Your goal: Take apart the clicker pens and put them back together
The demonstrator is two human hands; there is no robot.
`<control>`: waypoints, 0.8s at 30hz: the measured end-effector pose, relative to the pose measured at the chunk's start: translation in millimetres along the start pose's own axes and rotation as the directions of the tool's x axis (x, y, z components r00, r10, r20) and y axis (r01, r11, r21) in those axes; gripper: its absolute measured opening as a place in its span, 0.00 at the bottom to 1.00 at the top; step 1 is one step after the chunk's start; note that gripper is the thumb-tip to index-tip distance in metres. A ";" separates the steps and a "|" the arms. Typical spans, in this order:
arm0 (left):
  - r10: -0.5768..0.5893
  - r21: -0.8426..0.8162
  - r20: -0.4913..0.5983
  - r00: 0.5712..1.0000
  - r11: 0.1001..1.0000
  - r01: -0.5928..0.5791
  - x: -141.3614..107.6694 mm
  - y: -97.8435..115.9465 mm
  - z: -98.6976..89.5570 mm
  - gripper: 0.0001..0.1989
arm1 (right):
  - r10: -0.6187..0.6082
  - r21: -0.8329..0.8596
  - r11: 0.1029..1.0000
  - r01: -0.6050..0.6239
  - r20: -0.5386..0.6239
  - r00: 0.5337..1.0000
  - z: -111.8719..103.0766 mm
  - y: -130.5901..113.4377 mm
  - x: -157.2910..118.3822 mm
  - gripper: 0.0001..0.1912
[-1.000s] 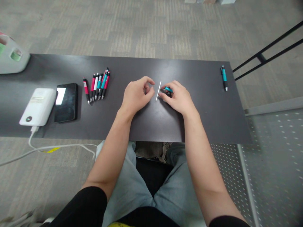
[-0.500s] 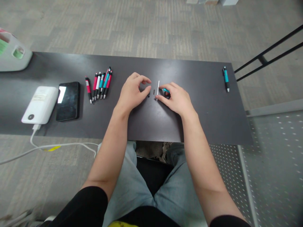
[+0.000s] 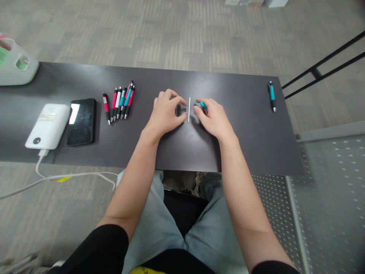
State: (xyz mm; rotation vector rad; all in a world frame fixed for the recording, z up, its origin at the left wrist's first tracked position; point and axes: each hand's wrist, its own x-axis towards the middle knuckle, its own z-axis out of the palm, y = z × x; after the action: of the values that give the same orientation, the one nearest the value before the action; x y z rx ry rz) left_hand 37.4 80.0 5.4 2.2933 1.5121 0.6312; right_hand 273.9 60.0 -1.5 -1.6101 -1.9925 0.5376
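A thin white pen refill (image 3: 189, 110) lies upright in view on the dark table, between my two hands. To its left, my left hand (image 3: 165, 113) has thumb and forefinger apart, curved around a small black pen part (image 3: 179, 110) on the tabletop. Whether the fingertips touch anything there, I cannot tell. Beyond the refill, my right hand (image 3: 213, 117) has its fingers curled round a teal pen barrel (image 3: 203, 105), mostly covered by the hand. Its thumb and forefinger tips are clear of the refill.
Several red, teal and white pens (image 3: 122, 102) lie grouped left of my hands. Farther left are a black phone (image 3: 81, 121) and a white power bank (image 3: 48, 126) with a cable (image 3: 85, 174). Another teal pen (image 3: 272, 96) lies near the right edge. A plastic jug (image 3: 17, 64) stands far left.
My right thumb and forefinger have come off the refill, leaving it on the table. My left hand has shifted right, closer to the refill, its fingers now around the small parts.
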 end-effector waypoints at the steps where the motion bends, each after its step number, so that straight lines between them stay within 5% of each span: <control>1: 0.003 0.008 -0.002 1.000 1.000 -0.003 0.1 0.8 1.1 0.15 | 0.002 0.021 1.000 -0.001 -0.021 1.000 1.7 3.8 1.6 0.22; 15: -0.008 0.003 -0.004 1.000 1.000 0.008 0.5 -1.5 3.1 0.09 | 0.005 0.198 0.980 0.006 -0.056 0.998 -2.1 16.8 1.8 0.33; 24: -0.014 -0.020 -0.030 0.999 1.000 0.014 0.4 -1.3 -1.3 0.12 | 0.098 0.245 0.965 -0.096 0.005 0.995 -26.3 16.3 -6.0 0.13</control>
State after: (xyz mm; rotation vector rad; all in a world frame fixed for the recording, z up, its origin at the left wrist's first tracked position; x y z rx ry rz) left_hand 35.9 81.0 5.9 2.2662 1.5273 0.6764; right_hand 303.7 57.2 8.5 -1.5583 -1.7699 0.7821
